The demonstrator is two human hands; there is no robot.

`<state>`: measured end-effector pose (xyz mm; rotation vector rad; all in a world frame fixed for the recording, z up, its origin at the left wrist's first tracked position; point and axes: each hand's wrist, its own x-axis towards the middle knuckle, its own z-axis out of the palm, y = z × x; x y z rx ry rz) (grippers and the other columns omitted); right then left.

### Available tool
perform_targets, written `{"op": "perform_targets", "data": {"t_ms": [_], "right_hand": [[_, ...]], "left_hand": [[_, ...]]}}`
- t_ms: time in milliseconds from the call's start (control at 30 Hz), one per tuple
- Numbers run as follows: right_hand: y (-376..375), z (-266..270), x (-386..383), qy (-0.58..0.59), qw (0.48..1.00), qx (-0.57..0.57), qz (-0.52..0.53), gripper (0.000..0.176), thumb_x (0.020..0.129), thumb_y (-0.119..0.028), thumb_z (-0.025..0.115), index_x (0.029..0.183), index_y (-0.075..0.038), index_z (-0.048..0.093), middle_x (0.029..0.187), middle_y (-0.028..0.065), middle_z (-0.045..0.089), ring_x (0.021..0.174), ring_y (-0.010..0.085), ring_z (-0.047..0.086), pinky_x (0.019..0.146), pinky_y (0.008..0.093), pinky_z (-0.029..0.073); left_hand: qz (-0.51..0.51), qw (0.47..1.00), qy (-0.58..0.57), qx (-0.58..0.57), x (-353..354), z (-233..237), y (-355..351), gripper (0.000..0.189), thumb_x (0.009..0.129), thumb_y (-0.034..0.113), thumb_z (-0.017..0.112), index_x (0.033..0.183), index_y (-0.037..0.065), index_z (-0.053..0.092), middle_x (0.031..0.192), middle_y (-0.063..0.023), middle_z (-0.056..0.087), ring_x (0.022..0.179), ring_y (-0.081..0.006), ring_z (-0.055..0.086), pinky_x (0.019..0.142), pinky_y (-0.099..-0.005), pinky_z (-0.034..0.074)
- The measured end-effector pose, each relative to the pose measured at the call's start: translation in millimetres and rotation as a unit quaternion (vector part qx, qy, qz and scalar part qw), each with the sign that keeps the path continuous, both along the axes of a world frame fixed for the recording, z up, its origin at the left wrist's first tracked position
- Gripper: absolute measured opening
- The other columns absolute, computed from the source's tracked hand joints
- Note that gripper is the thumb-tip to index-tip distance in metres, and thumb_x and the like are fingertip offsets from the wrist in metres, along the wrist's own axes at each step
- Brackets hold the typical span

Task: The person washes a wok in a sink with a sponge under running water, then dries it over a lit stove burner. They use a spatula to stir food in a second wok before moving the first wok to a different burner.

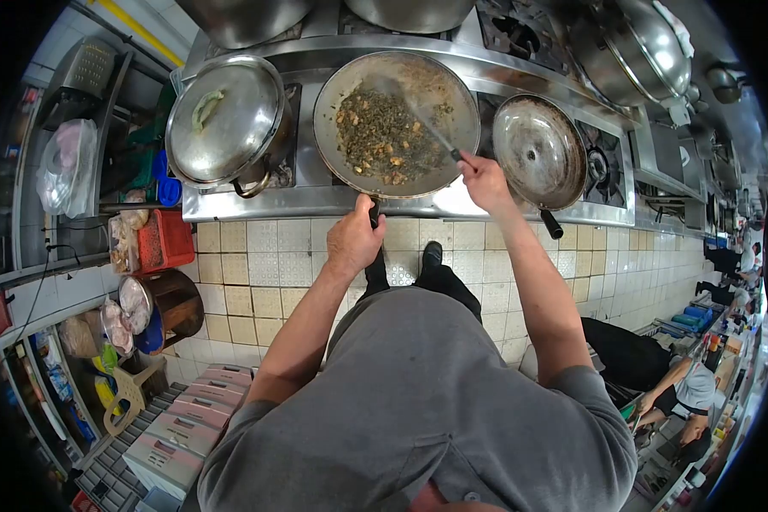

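Note:
My left hand is wrapped round the black handle of a large frying pan on the stove. Chopped dark green leaves mixed with pale browned chunks fill the middle of the pan. In my right hand is a long metal spoon or turner with a dark grip, held closed near its end. Its shaft slants up and left into the food, and its head is blurred over the far part of the mix.
A lidded pot stands left of the pan, a worn second pan right of it, its handle jutting past the stove edge. Large pots line the back. A red crate is at left; a co-worker bends at lower right.

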<state>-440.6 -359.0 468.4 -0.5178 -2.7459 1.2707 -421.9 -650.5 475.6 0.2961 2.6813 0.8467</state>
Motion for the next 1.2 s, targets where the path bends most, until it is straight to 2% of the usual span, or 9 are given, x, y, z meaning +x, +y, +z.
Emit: {"op": "perform_targets", "data": {"t_ms": [400, 467, 533, 633, 733, 867, 933, 1067, 1200], "right_hand": [[-4, 32, -8, -0.033, 0.994, 0.038, 0.095, 0.033, 0.093, -0.024, 0.064, 0.123, -0.011, 0.069, 0.104, 0.0224, 0.070, 0.094, 0.0398, 0.068, 0.085, 0.0388, 0.054], [-12, 76, 11, -0.060, 0.961, 0.226, 0.149, 0.032, 0.091, -0.025, 0.066, 0.121, -0.015, 0.072, 0.098, 0.0210, 0.071, 0.090, 0.0384, 0.068, 0.082, 0.0407, 0.054], [7, 77, 23, 0.007, 0.963, 0.225, 0.146, 0.032, 0.090, -0.025, 0.067, 0.120, -0.016, 0.072, 0.089, 0.0185, 0.071, 0.080, 0.0374, 0.068, 0.076, 0.0417, 0.054], [9, 109, 31, -0.095, 0.989, 0.113, 0.025, 0.032, 0.091, -0.022, 0.066, 0.121, -0.011, 0.071, 0.085, 0.0212, 0.071, 0.070, 0.0357, 0.068, 0.069, 0.0393, 0.054], [36, 22, 27, 0.023, 0.999, 0.033, -0.017, 0.033, 0.092, -0.020, 0.064, 0.121, -0.005, 0.069, 0.086, 0.0247, 0.070, 0.072, 0.0309, 0.070, 0.071, 0.0374, 0.054], [9, 24, 63, -0.031, 0.999, -0.016, 0.013, 0.035, 0.093, -0.021, 0.064, 0.121, 0.000, 0.067, 0.093, 0.0252, 0.071, 0.081, 0.0250, 0.071, 0.076, 0.0355, 0.053], [4, 42, 76, -0.102, 0.994, -0.028, -0.013, 0.035, 0.094, -0.020, 0.064, 0.122, 0.000, 0.067, 0.096, 0.0240, 0.072, 0.083, 0.0240, 0.071, 0.077, 0.0342, 0.053], [2, 43, 96, 0.020, 0.998, 0.008, -0.067, 0.035, 0.096, -0.019, 0.062, 0.125, -0.001, 0.066, 0.081, 0.0182, 0.072, 0.069, 0.0185, 0.065, 0.069, 0.0329, 0.051], [-29, 42, 119, -0.104, 0.986, -0.105, -0.079, 0.041, 0.100, -0.020, 0.057, 0.134, 0.004, 0.058, 0.075, 0.0100, 0.067, 0.070, 0.0116, 0.059, 0.068, 0.0302, 0.049]], "left_hand": [[0.006, 1.000, -0.025, -0.002, 0, 4, 1, 0.034, 0.093, 0.031, 0.063, 0.117, 0.009, 0.050, 0.093, -0.0186, 0.071, 0.089, -0.0392, 0.069, 0.075, -0.0501, 0.052], [0.005, 1.000, -0.022, 0.002, 0, -1, 3, 0.035, 0.093, 0.031, 0.063, 0.117, 0.010, 0.050, 0.093, -0.0187, 0.071, 0.089, -0.0394, 0.069, 0.076, -0.0504, 0.052], [0.012, 1.000, -0.027, 0.005, 0, -3, 2, 0.035, 0.093, 0.032, 0.064, 0.117, 0.010, 0.050, 0.093, -0.0188, 0.071, 0.089, -0.0402, 0.069, 0.076, -0.0508, 0.052], [0.019, 0.999, -0.032, 0.009, 1, 7, 3, 0.036, 0.093, 0.032, 0.064, 0.117, 0.010, 0.050, 0.093, -0.0187, 0.071, 0.089, -0.0406, 0.069, 0.076, -0.0509, 0.052], [0.004, 1.000, -0.020, -0.005, 0, 7, 3, 0.034, 0.093, 0.030, 0.062, 0.116, 0.008, 0.049, 0.093, -0.0200, 0.071, 0.088, -0.0406, 0.070, 0.075, -0.0528, 0.053], [-0.008, 1.000, -0.004, 0.000, 0, 5, 4, 0.034, 0.093, 0.030, 0.062, 0.116, 0.008, 0.049, 0.094, -0.0201, 0.071, 0.088, -0.0406, 0.070, 0.075, -0.0529, 0.053], [0.005, 1.000, -0.008, 0.000, 1, 5, 5, 0.034, 0.094, 0.031, 0.062, 0.116, 0.008, 0.049, 0.093, -0.0197, 0.071, 0.087, -0.0406, 0.069, 0.075, -0.0528, 0.053], [0.007, 1.000, -0.022, 0.003, 1, 6, 4, 0.036, 0.094, 0.032, 0.063, 0.118, 0.008, 0.049, 0.095, -0.0203, 0.071, 0.092, -0.0422, 0.068, 0.078, -0.0517, 0.052], [0.007, 0.999, -0.034, -0.009, 1, 11, 6, 0.036, 0.094, 0.032, 0.063, 0.118, 0.009, 0.049, 0.096, -0.0210, 0.071, 0.092, -0.0429, 0.068, 0.078, -0.0518, 0.052]]}}
